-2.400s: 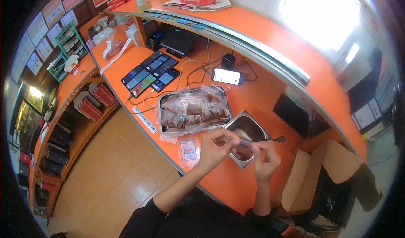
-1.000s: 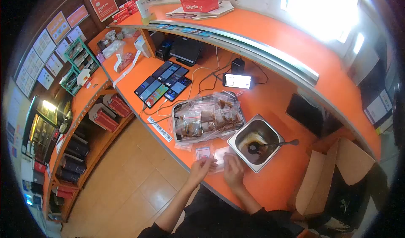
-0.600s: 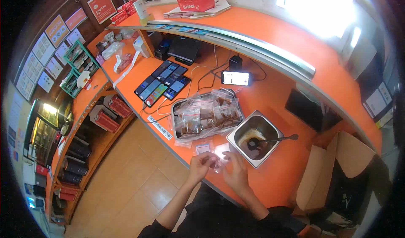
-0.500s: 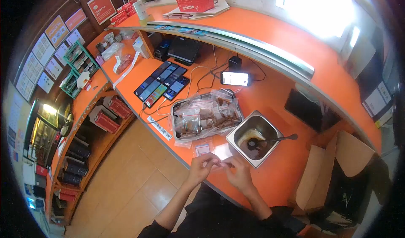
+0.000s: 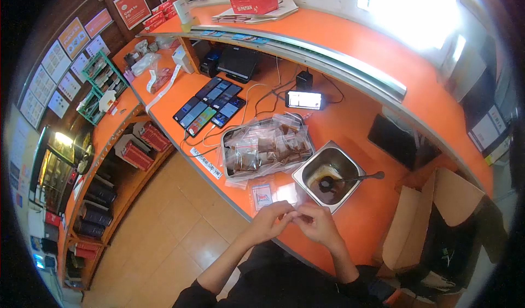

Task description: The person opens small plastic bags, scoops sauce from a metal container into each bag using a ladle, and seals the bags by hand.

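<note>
My left hand (image 5: 272, 220) and my right hand (image 5: 317, 224) meet at the counter's front edge, fingertips pinched together. Between them is a small clear plastic bag (image 5: 298, 197), mostly see-through and partly hidden by my fingers. Just beyond my left hand lies a flat zip bag (image 5: 262, 196) with a printed label. A steel pan (image 5: 350, 192) of dark brown sauce stands beyond my right hand, and a ladle (image 5: 372, 176) rests in it with its handle over the right rim. Left of the pan, a metal tray (image 5: 225, 157) is heaped with clear bags of brown filling.
Several phones (image 5: 210, 104) lie behind the tray, with cables running across the orange counter (image 5: 350, 125). A lit phone (image 5: 304, 100) stands near a black charger. An open cardboard box (image 5: 407, 229) is at the right. Shelves (image 5: 123, 209) line the left.
Both hands have drawn closer together, and my left hand has turned so its back shows more. The pan and tray stay in place; the view has shifted slightly.
</note>
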`<action>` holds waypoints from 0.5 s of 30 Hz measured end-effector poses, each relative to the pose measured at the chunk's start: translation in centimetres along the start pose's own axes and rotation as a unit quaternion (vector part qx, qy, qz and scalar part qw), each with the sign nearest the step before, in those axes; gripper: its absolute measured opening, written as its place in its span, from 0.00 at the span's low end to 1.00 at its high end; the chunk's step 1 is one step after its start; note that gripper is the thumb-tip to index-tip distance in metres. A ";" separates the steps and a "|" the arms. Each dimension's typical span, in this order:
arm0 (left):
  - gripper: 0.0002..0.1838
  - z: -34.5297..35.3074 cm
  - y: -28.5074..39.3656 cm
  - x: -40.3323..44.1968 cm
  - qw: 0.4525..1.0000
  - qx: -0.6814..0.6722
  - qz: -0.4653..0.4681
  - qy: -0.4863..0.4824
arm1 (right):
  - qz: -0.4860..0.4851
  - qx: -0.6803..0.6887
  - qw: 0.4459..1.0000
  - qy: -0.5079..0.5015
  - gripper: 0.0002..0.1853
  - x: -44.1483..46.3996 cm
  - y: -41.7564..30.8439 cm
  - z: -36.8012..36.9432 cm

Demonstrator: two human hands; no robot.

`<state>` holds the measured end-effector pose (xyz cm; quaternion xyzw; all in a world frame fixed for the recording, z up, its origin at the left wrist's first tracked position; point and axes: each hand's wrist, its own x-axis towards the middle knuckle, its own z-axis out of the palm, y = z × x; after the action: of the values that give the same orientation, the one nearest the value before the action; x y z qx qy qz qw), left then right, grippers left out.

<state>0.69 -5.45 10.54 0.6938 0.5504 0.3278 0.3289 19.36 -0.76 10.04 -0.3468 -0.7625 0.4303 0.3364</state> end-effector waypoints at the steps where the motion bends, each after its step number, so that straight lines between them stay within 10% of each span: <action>1: 0.10 0.1 -0.3 0.0 0.994 -0.100 -0.037 -0.025 | 0.003 0.017 1.000 -0.020 0.07 0.0 0.3 -0.4; 6: 0.11 0.4 -1.0 -0.9 1.000 -0.019 0.005 0.014 | 0.036 0.050 0.998 -0.027 0.07 -0.2 -0.7 -0.3; 11: 0.10 0.3 -1.2 -1.5 0.989 0.119 0.021 0.085 | -0.088 -0.236 0.958 0.138 0.06 -0.2 0.2 1.1; 13: 0.20 -0.4 0.6 -1.1 0.979 0.111 -0.117 0.125 | -0.078 -0.229 0.957 0.160 0.05 0.3 -0.4 1.1; 15: 0.26 -0.8 1.6 0.0 0.981 0.123 -0.018 0.152 | -0.067 -0.221 0.956 0.179 0.05 0.8 -0.6 0.9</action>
<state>0.92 -5.71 12.32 0.6607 0.6426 0.3535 0.1595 18.03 -0.70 10.41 -0.4317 -0.7873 0.1582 0.4107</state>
